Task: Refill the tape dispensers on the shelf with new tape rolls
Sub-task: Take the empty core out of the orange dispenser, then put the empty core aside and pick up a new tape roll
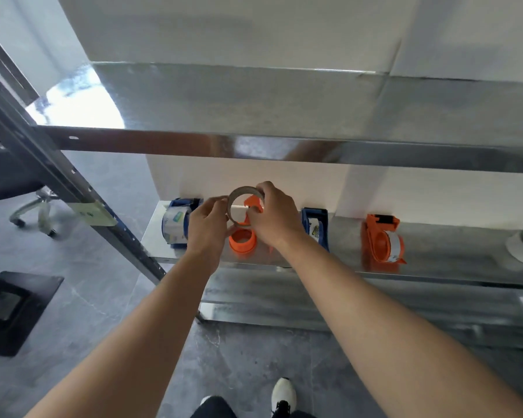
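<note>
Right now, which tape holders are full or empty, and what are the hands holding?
cardboard core, no tape left, held above the shelf
left hand, pinches the core
right hand, grips the core
middle orange dispenser, hub empty
left blue dispenser, roll loaded
right blue dispenser, roll loaded
right orange dispenser, roll loaded

Along the shelf [450, 236], left to right: leftmost tape dispenser [175, 224], second dispenser [242, 241] beneath the cardboard core [241, 190], third dispenser [314, 226], fourth dispenser [384, 239], tape roll [521, 247].
</note>
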A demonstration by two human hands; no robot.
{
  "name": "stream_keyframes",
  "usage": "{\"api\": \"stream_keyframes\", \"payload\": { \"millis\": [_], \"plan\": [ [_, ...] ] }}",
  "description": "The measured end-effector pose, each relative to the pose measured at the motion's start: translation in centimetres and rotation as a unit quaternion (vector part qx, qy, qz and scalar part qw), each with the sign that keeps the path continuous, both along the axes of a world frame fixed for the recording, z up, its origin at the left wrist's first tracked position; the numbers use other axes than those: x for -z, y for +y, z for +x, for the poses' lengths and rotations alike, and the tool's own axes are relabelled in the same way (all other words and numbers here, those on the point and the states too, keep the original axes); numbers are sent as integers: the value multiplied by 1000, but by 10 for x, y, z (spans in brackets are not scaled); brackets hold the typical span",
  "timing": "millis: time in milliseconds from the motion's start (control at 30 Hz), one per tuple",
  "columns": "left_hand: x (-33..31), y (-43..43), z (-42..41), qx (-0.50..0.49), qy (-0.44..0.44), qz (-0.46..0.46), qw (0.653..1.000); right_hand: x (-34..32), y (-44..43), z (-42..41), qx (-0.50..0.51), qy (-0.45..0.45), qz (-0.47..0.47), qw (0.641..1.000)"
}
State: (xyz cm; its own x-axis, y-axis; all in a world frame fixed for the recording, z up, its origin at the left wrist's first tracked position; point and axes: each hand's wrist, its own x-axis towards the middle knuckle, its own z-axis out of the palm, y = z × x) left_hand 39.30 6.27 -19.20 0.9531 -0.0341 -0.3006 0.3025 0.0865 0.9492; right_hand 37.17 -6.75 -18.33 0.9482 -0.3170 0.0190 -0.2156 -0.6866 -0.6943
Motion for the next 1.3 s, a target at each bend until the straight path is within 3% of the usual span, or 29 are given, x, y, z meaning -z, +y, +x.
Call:
{"api": "stream_keyframes", "payload": {
  "millis": [700, 1100, 1300],
  "plan": [
    [-76, 54, -62, 160, -100, -32, 982, -76, 72, -111, 208, -187, 102, 955],
    [-111, 14, -114, 249, -118, -64, 959, -106, 45, -177, 292, -244, 111, 918],
    [-117, -29, -145, 274, -129, -38, 952, -107, 5, -211, 316, -245, 104, 911]
  ]
}}
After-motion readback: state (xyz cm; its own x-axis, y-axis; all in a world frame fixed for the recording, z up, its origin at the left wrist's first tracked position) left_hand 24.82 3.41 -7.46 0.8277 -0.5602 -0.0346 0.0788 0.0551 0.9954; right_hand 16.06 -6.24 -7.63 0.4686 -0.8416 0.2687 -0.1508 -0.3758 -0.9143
